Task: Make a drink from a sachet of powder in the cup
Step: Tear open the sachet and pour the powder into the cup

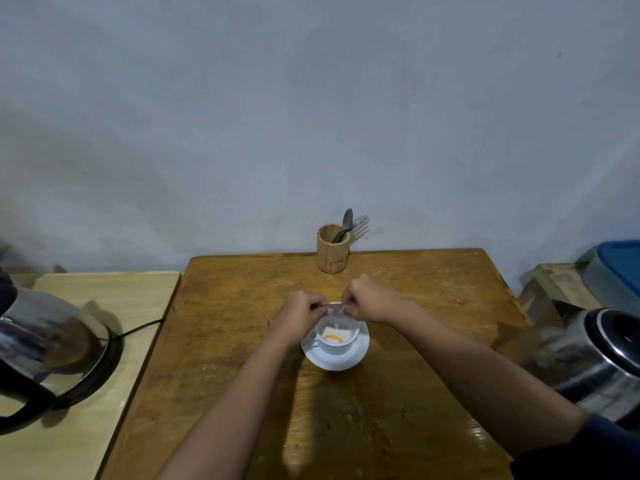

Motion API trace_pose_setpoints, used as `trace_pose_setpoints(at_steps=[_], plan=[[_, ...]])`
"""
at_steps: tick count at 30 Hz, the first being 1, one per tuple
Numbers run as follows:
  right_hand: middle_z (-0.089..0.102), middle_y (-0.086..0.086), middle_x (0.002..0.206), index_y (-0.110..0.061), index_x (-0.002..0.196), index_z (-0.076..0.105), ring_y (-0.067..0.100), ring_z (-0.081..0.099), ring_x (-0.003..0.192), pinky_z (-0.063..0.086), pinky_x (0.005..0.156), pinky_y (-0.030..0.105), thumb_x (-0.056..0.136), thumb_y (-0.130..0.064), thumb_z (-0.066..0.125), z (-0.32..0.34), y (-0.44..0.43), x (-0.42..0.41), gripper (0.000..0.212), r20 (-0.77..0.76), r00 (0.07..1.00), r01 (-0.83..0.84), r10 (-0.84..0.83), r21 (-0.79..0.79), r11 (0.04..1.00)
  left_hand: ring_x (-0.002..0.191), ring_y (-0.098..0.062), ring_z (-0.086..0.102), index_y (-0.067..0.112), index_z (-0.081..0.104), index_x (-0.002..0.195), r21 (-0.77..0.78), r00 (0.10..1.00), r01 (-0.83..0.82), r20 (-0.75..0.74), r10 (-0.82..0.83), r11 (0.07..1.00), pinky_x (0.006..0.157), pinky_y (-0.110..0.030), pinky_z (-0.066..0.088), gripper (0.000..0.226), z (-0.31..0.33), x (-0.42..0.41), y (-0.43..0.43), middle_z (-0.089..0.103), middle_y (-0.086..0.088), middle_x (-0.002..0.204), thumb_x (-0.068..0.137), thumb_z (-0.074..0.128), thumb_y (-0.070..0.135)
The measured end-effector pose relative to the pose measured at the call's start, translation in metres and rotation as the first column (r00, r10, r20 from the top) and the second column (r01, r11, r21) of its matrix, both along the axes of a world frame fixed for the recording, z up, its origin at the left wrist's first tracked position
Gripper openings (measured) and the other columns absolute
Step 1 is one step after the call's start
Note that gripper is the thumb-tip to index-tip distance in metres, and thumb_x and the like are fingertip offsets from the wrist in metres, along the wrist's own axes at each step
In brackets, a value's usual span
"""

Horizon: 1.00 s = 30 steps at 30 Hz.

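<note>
A white cup (337,342) stands on a white saucer (346,360) in the middle of the brown wooden table (242,341). Orange powder (333,338) lies at the bottom of the cup. Directly above the cup, my left hand (301,315) and my right hand (370,301) each pinch one end of a small pale sachet (334,308). The sachet is held level between my fingertips, and most of it is hidden by them.
A bamboo holder (332,249) with a spoon (344,223) and a fork (358,221) stands at the table's far edge. A steel electric kettle (45,344) sits on a lighter side table at left. Another steel kettle (595,362) is at right, a blue-lidded container (616,268) behind it.
</note>
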State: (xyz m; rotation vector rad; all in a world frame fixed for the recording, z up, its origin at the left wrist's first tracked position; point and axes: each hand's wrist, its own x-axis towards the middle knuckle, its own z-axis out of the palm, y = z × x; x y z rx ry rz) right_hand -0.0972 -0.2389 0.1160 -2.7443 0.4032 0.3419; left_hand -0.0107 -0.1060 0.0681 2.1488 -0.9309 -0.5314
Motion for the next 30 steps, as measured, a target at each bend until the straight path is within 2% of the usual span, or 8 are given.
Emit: trace_pose_setpoints(at_steps=[5, 10, 13, 17, 19, 22, 26, 30], plan=[[0.067, 0.007, 0.086, -0.011, 0.089, 0.072, 0.023, 0.062, 0.079, 0.052, 0.066, 0.035, 0.088, -0.020, 0.060, 0.003, 0.001, 0.001, 0.015, -0.028, 0.999, -0.028, 0.027, -0.037, 0.999, 0.090, -0.017, 0.064, 0.011, 0.072, 0.097, 0.008, 1.000, -0.018, -0.009, 0.018, 1.000, 0.079, -0.030, 0.051, 0.017, -0.001, -0.001, 0.000, 0.073, -0.007, 0.096, 0.083, 0.065, 0.018], [0.068, 0.010, 0.089, -0.009, 0.089, 0.071, 0.025, 0.063, 0.081, 0.054, 0.068, 0.037, 0.088, -0.015, 0.059, 0.009, 0.003, 0.004, 0.014, -0.024, 0.998, -0.061, 0.059, -0.068, 0.996, 0.087, -0.018, 0.064, 0.012, 0.072, 0.095, 0.008, 0.998, -0.055, -0.013, 0.055, 0.998, 0.079, -0.033, 0.052, 0.016, -0.001, 0.000, 0.001, 0.072, -0.007, 0.093, 0.084, 0.064, 0.018], [0.061, 0.009, 0.081, -0.007, 0.082, 0.069, 0.026, 0.060, 0.076, 0.047, 0.059, 0.034, 0.087, -0.014, 0.055, 0.013, 0.004, 0.007, 0.016, 0.006, 0.998, -0.058, 0.059, -0.068, 0.996, 0.079, -0.017, 0.061, 0.010, 0.071, 0.092, -0.016, 0.996, -0.083, -0.035, 0.082, 0.996, 0.074, -0.034, 0.049, 0.013, 0.001, 0.000, 0.003, 0.070, -0.007, 0.083, 0.084, 0.063, 0.018], [0.050, 0.005, 0.076, -0.017, 0.062, 0.053, 0.026, 0.056, 0.075, 0.036, 0.052, 0.027, 0.087, -0.012, 0.053, 0.013, 0.011, 0.013, 0.025, 0.047, 0.998, -0.033, 0.032, 0.017, 0.999, 0.057, -0.008, 0.046, 0.011, 0.067, 0.077, -0.123, 0.962, -0.188, -0.221, 0.158, 0.974, 0.060, -0.025, 0.040, 0.005, 0.001, 0.006, 0.020, 0.053, 0.006, 0.058, 0.082, 0.066, 0.013], [0.046, 0.002, 0.068, -0.023, 0.054, 0.043, 0.022, 0.051, 0.068, 0.034, 0.051, 0.026, 0.088, -0.008, 0.051, 0.012, 0.022, 0.021, 0.038, 0.072, 0.997, -0.030, 0.024, 0.089, 0.996, 0.057, -0.008, 0.046, 0.018, 0.062, 0.071, -0.131, 0.945, -0.232, -0.264, 0.191, 0.964, 0.059, -0.023, 0.040, 0.013, 0.000, 0.011, 0.033, 0.052, 0.006, 0.059, 0.082, 0.066, 0.012], [0.045, -0.002, 0.060, -0.024, 0.052, 0.040, 0.019, 0.048, 0.062, 0.033, 0.051, 0.028, 0.086, -0.008, 0.055, 0.003, 0.045, 0.037, 0.040, 0.072, 0.997, -0.039, 0.028, 0.159, 0.986, 0.056, -0.006, 0.047, 0.023, 0.057, 0.065, -0.145, 0.925, -0.314, -0.268, 0.268, 0.938, 0.059, -0.023, 0.040, 0.024, -0.002, 0.017, 0.060, 0.051, 0.006, 0.059, 0.082, 0.065, 0.007], [0.055, 0.007, 0.070, -0.021, 0.055, 0.048, 0.027, 0.055, 0.069, 0.037, 0.056, 0.029, 0.081, -0.009, 0.054, -0.022, 0.093, 0.058, 0.030, 0.027, 0.995, -0.104, 0.101, 0.263, 0.959, 0.050, 0.001, 0.046, 0.024, 0.051, 0.061, -0.120, 0.859, -0.483, -0.258, 0.442, 0.868, 0.054, -0.017, 0.037, 0.033, -0.017, 0.017, 0.110, 0.047, 0.007, 0.057, 0.081, 0.064, 0.000], [0.062, 0.011, 0.084, -0.008, 0.085, 0.064, 0.025, 0.061, 0.073, 0.039, 0.052, 0.027, 0.083, -0.007, 0.049, -0.056, 0.121, 0.053, 0.015, -0.029, 0.996, -0.078, 0.090, 0.277, 0.958, 0.057, -0.010, 0.038, 0.021, 0.046, 0.058, -0.004, 0.812, -0.530, -0.290, 0.506, 0.848, 0.058, -0.029, 0.033, 0.034, -0.043, 0.003, 0.138, 0.043, 0.005, 0.056, 0.081, 0.064, 0.002]])
